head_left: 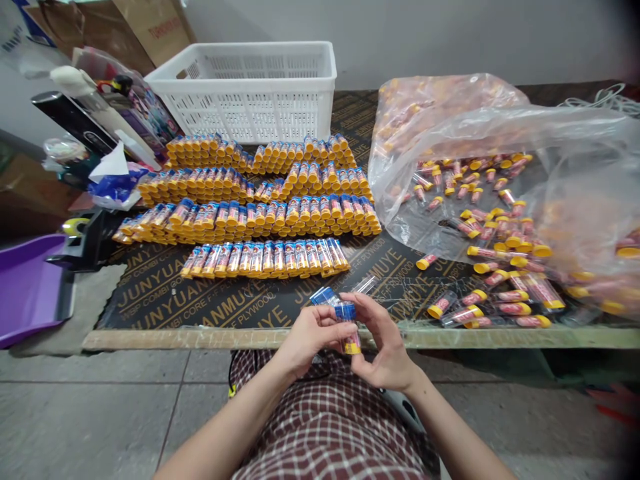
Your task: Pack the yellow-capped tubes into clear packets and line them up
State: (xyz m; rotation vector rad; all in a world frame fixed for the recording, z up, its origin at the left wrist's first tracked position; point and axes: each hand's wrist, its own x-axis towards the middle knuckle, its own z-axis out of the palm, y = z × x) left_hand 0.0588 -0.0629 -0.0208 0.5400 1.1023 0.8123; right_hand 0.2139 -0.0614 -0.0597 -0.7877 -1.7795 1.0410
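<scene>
Just over the table's front edge, my left hand (305,339) pinches a small tube (351,341) with a blue top and a yellow base. My right hand (385,347) curls round the other side of it, index finger near the top and thumb near the base. Blue, shiny pieces (325,295) show just beyond my left fingers; whether that hand holds them I cannot tell. A clear, empty-looking sleeve (365,285) lies behind my right fingers. Further back stands a row of blue-and-yellow labelled tubes (270,259).
Stacked rows of similar tubes (240,217) lie before a white plastic basket (255,100). At right, a clear plastic bag (400,220) spills pink tubes with yellow caps (515,297). A purple dustpan (35,280) is at left. A wooden strip (190,339) edges the table.
</scene>
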